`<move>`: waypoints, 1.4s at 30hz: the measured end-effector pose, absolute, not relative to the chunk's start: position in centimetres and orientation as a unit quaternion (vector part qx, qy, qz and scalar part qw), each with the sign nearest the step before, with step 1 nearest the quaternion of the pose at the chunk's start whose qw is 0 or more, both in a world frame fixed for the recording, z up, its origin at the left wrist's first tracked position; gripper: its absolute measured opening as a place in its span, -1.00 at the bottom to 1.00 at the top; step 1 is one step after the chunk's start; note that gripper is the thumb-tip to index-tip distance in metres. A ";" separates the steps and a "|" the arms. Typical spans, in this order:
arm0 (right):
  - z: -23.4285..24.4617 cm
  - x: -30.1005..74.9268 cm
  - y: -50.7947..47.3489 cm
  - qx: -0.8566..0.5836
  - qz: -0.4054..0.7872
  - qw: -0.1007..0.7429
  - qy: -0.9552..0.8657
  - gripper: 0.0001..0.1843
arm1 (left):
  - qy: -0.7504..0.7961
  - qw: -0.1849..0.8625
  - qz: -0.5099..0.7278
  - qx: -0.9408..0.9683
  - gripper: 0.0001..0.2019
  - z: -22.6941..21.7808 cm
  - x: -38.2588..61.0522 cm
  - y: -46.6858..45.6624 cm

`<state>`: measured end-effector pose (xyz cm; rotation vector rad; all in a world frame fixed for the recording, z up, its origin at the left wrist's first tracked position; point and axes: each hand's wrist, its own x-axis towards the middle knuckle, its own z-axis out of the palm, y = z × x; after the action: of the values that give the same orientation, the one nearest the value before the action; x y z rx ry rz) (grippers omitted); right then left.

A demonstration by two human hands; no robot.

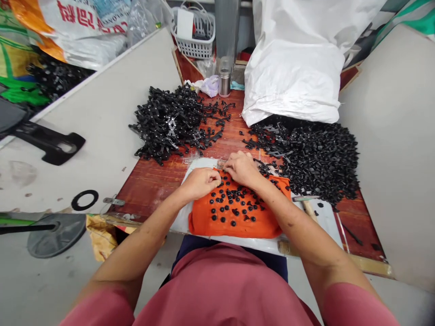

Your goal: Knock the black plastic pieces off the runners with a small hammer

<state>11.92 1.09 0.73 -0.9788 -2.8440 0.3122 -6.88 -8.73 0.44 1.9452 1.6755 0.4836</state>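
Note:
An orange cloth (204, 217) lies in front of me on a white sheet, with several small round black plastic parts (233, 223) scattered over it. My left hand (203, 182) is at the cloth's upper left, its fingers curled together in a pinch; whatever is between them is too small to name. Close beside it, my right hand (242, 168) bends over the cloth's far edge, fingers closed and pointing down. The right fingertips are partly hidden, and I cannot make out what they hold.
Black plastic pieces form a heap (170, 120) at the back left. Another heap (319, 156) stands at the right, below a large white sack (292, 86). A metal flask (224, 83) and a white basket (195, 45) are at the back. Light panels flank the red-brown table (149, 179).

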 end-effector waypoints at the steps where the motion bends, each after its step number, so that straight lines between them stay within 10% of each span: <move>1: 1.0 12.5 1.0 -0.336 0.108 0.060 -0.934 -0.72 | 0.608 0.249 0.164 0.736 -0.81 0.3 -6.4 -8.7; 12: 1.8 14.0 -1.6 -0.375 0.105 0.006 -0.921 -0.74 | 0.635 0.098 0.056 0.764 -0.79 1.3 -4.0 -8.7; 42: 1.3 18.0 -4.4 -0.357 0.100 0.027 -0.928 -0.76 | 0.559 0.144 0.102 0.810 -0.90 0.1 -3.3 -8.9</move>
<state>17.99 -4.42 1.28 -1.1012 -2.8673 0.3094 -3.30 -8.87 0.09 2.3351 1.6123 0.2932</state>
